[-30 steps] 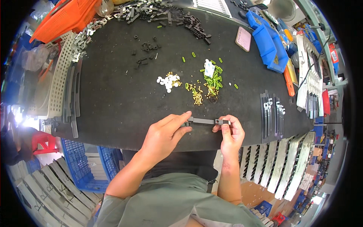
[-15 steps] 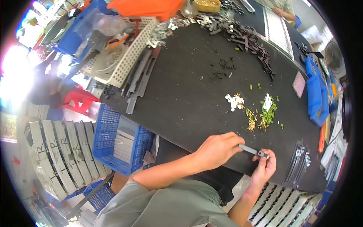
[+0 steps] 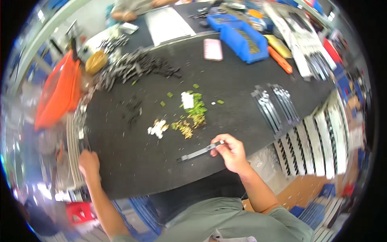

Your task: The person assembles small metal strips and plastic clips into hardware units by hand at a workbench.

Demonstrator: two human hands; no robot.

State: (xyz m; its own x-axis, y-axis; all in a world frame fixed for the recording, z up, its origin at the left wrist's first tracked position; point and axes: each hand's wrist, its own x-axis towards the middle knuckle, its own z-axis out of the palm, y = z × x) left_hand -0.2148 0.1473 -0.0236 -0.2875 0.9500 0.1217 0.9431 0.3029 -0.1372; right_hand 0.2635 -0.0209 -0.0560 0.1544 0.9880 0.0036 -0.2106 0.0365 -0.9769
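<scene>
My right hand (image 3: 231, 153) pinches one end of a slim grey strip (image 3: 197, 153), which has a dark fitting at each end and is held over the near part of the black table (image 3: 133, 169). At the table's left edge is my left hand (image 3: 89, 163), beside the white basket (image 3: 72, 149); its fingers are blurred, and whether they hold anything does not show. Beyond the strip lie a heap of small brass-coloured parts (image 3: 184, 130), green pieces (image 3: 196, 105) with a white piece (image 3: 187, 100) on top, and a little pile of white bits (image 3: 158, 128).
Dark strips (image 3: 133, 66) are heaped at the far left, near an orange bag (image 3: 60, 92). Finished-looking grey strips (image 3: 268, 109) lie in rows on the right. Blue bins (image 3: 246, 42), an orange-handled tool (image 3: 280, 59) and a pink card (image 3: 213, 49) lie farther back. Another person's arm (image 3: 125, 15) is across the table.
My left hand has let go of the grey strip and moved to the table's left edge. My right hand keeps the strip. The view has swung to the right.
</scene>
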